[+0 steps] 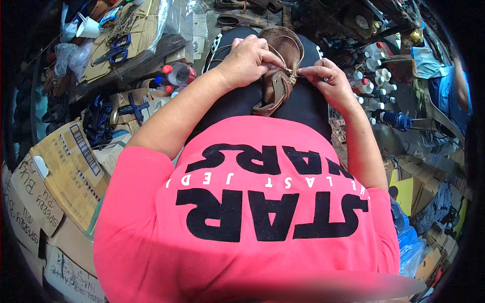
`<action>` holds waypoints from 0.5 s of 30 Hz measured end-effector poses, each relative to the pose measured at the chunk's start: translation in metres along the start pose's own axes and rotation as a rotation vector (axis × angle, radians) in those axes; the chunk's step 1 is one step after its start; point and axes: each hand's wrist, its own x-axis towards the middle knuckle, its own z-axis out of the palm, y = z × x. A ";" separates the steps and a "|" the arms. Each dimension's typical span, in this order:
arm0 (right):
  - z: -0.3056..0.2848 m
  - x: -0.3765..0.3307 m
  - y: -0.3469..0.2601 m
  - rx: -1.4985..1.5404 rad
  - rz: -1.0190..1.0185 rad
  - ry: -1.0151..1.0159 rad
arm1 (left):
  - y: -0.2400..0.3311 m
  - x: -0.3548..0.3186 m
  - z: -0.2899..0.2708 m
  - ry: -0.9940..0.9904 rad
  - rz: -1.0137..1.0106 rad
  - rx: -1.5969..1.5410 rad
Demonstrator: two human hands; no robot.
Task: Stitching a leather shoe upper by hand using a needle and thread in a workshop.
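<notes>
A brown leather shoe upper (279,87) lies on my lap, between my dark-trousered thighs. A gathered seam with pale stitching runs along its edge. My left hand (251,59) comes in from the left, its thumb and forefinger pinched at the seam; what they hold is too small to make out. On the other side my right hand (331,81) is closed too, fingertips pinching a thin thread beside the seam. A thin pale cord (273,48) loops by my left fingers. The shoe's underside is hidden.
To the left, blue-handled scissors (117,49) lie on cardboard pieces (139,38), with a red-capped bottle (180,74) nearby. Several bottles (374,76) stand at the right. Cardboard boxes (70,171) are stacked at lower left; leather pieces (247,19) lie beyond my knees.
</notes>
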 end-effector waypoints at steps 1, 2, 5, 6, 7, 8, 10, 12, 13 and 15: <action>0.000 0.000 0.003 -0.005 -0.007 -0.006 | 0.000 0.002 0.000 0.000 0.001 0.000; 0.000 -0.001 0.005 -0.006 -0.007 -0.004 | 0.000 0.004 0.000 -0.025 0.000 -0.011; -0.001 -0.001 0.008 0.086 0.026 -0.064 | -0.001 0.011 -0.002 -0.075 0.012 -0.028; -0.002 0.001 0.010 0.092 0.035 -0.080 | -0.002 0.014 -0.002 -0.103 0.025 -0.033; -0.002 0.002 0.011 0.098 0.044 -0.097 | -0.004 0.016 -0.002 -0.104 0.025 -0.034; -0.003 0.003 0.010 0.098 0.045 -0.098 | -0.006 0.019 -0.002 -0.120 0.071 -0.025; -0.003 0.005 0.008 0.041 0.002 -0.082 | -0.009 0.024 -0.002 -0.101 0.169 -0.041; -0.002 0.007 0.008 0.048 0.004 -0.081 | -0.009 0.030 -0.004 -0.104 0.194 -0.023; -0.002 0.007 0.009 0.053 0.004 -0.080 | -0.008 0.032 -0.006 -0.106 0.220 -0.004; -0.001 0.004 0.009 0.021 -0.004 -0.064 | -0.006 0.029 -0.006 -0.134 0.207 0.005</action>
